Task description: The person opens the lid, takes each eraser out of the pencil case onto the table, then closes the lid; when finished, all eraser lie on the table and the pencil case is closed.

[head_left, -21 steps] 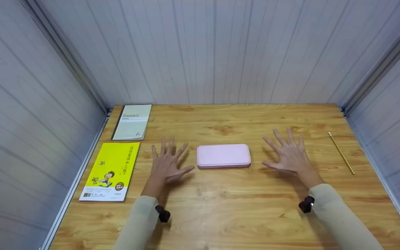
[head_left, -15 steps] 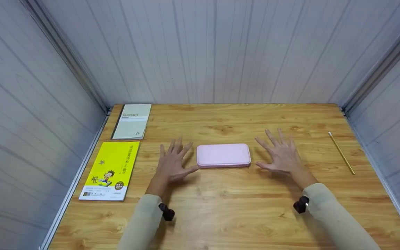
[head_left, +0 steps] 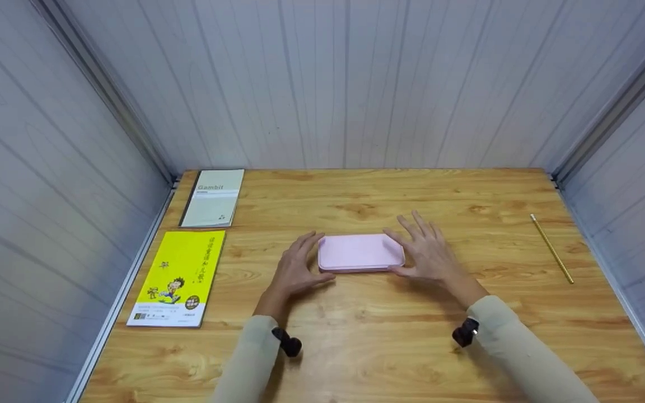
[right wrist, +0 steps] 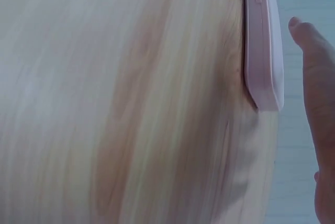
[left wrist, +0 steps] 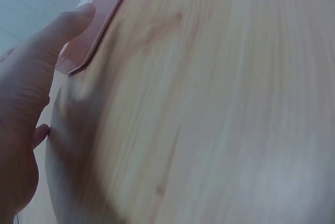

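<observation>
A flat pink pencil case with rounded corners lies on the wooden table. At its left end is my left hand, thumb in front of the near corner and fingers by the far one. My right hand is over the right end, its fingers spread and fairly straight. In the left wrist view the thumb overlaps the case's side; whether it touches cannot be told. The right wrist view has the thumb apart from the case.
At the left lie a yellow book with a cartoon child and, behind it, a pale notebook marked Gambit. A gold pencil lies at the far right. Pale panels enclose the table at the back and sides.
Both hands have moved inward, the left to the right and the right to the left, until they stand at the case's two ends. Their fingers are less spread. The case has not moved.
</observation>
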A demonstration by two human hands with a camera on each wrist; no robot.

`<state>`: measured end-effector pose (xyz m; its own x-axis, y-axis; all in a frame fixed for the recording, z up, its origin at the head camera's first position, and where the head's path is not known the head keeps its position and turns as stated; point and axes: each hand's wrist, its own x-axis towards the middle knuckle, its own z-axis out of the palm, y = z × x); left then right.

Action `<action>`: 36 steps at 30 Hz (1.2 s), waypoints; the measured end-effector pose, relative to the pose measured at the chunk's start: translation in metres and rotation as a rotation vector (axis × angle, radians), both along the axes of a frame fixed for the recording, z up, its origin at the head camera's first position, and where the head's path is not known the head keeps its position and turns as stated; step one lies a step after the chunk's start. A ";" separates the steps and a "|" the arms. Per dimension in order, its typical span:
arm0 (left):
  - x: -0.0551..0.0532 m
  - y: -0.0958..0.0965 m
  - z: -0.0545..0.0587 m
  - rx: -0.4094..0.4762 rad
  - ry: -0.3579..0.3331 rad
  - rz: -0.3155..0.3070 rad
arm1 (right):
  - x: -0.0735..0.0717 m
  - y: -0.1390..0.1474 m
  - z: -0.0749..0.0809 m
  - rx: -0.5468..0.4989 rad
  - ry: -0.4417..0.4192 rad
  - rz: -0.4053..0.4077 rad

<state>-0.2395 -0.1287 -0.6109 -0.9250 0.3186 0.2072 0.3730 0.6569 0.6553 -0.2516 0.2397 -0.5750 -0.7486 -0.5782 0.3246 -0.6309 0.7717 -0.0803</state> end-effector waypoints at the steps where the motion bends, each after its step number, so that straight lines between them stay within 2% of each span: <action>1: -0.001 0.002 0.000 0.009 -0.007 0.006 | 0.000 -0.003 0.000 -0.010 -0.013 0.007; 12: -0.009 0.020 -0.009 0.067 -0.041 0.048 | -0.002 -0.027 -0.008 -0.092 -0.062 0.072; 17: -0.011 0.023 -0.012 0.052 -0.065 0.067 | -0.004 -0.034 -0.014 -0.136 -0.147 0.123; 23: -0.012 0.024 -0.014 0.041 -0.074 0.078 | -0.004 -0.041 -0.023 -0.173 -0.273 0.103; 36: -0.015 0.020 -0.011 0.082 -0.097 0.034 | -0.006 -0.052 -0.035 -0.215 -0.243 0.095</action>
<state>-0.2541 -0.1084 -0.6215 -0.9519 0.2723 0.1405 0.2839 0.6111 0.7389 -0.2578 0.1874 -0.6096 -0.7649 -0.5870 0.2652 -0.6417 0.6592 -0.3919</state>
